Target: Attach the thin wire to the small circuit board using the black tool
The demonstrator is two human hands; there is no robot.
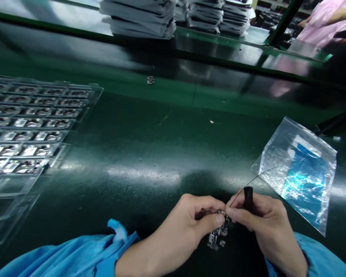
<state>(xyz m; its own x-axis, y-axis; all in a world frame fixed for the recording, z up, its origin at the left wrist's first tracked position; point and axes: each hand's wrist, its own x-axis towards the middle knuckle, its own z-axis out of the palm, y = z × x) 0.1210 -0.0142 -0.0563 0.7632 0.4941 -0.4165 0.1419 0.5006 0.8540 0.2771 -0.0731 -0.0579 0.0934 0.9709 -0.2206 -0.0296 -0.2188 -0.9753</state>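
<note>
Low in the view, my left hand (194,223) pinches a small circuit board (216,235) between thumb and fingers. The board tilts downward, and its upper end is partly covered by the fingertips. Close beside it, my right hand (259,221) has thumb and forefinger closed on a thin dark wire (252,180) at the board's upper edge. The wire's free end sticks out up and to the right. A short black piece (248,198) shows at the right forefinger; whether it is worn or held I cannot tell.
Clear trays of circuit boards (29,123) stand at left. A zip bag with a blue sheet (305,173) lies at right. One small component (150,80) sits toward the back of the green table (138,127). Stacked white packets (141,19) fill the shelf; a person in pink (320,25) is behind.
</note>
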